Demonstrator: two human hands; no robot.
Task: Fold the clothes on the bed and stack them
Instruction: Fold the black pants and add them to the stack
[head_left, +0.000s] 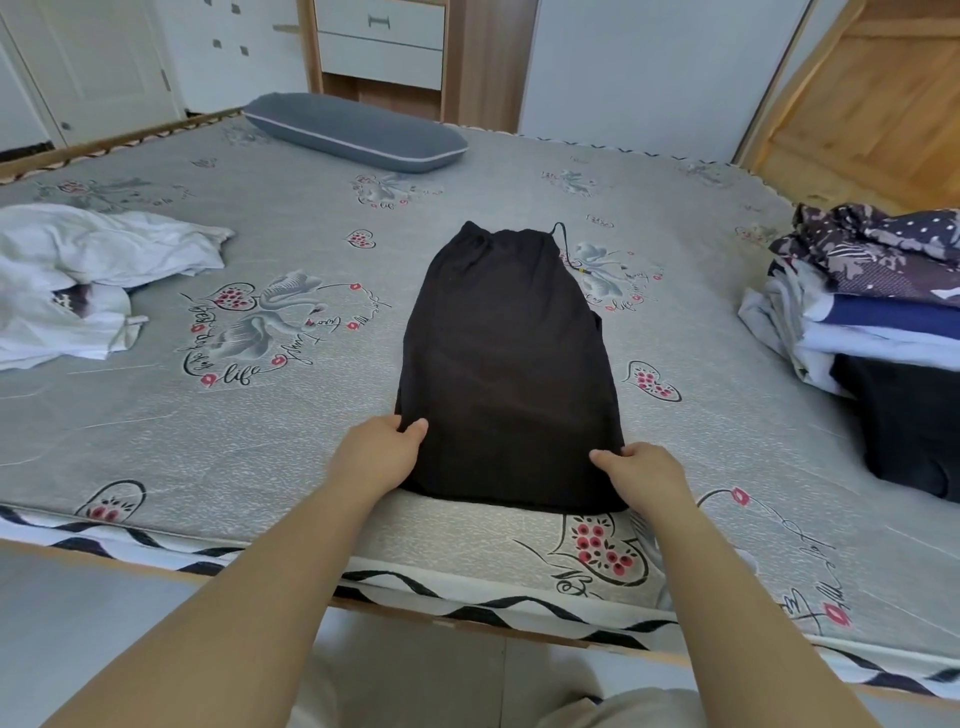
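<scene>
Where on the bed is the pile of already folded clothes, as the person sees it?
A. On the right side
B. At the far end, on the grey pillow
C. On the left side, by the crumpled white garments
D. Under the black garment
A: the stack of folded dark and light clothes sits at the right edge of the grey patterned mattress.

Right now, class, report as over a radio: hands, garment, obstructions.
Left hand and right hand pinch near edge of black garment. Lies flat, part-folded. White clothes left, folded stack right; nothing blocking.
</scene>
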